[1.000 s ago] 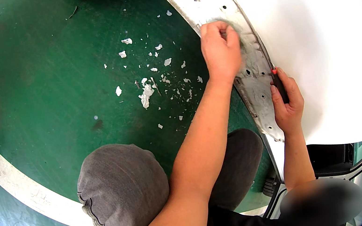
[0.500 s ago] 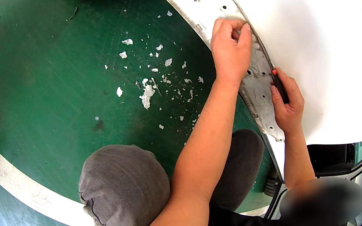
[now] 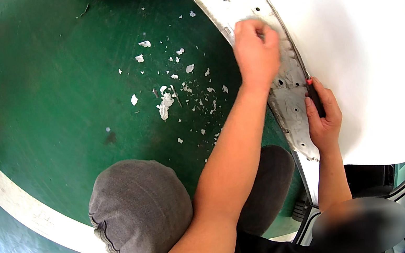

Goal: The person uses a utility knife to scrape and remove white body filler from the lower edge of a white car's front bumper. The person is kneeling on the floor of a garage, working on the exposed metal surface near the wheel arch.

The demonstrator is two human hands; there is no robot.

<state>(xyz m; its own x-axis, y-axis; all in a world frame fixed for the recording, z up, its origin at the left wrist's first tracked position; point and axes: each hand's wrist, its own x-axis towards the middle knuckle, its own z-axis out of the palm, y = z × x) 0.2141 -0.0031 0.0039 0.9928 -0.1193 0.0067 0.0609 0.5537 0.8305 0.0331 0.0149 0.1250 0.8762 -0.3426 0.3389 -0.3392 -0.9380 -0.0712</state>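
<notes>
Curls the fingers of the bare left hand (image 3: 257,57) over a long, narrow, grime-smudged white panel strip (image 3: 289,105) pierced with small round holes, slightly blurred at the fingertips; cannot tell about any object pinched there. Compared with half a second ago, draws those fingertips back from the thin dark seam (image 3: 292,46) along the strip's right side, toward its middle; compared with one second ago, sets the hand a little farther right over the strip. Grips with the right hand (image 3: 327,120) a black tool handle with a red collar (image 3: 316,99), just as in both earlier views, pointing the red end up along the seam, beside a broad, smooth, white curved panel (image 3: 365,48). Leaves unchanged the jagged white flakes (image 3: 164,109) scattered left of the strip on the green painted floor (image 3: 53,123).
</notes>
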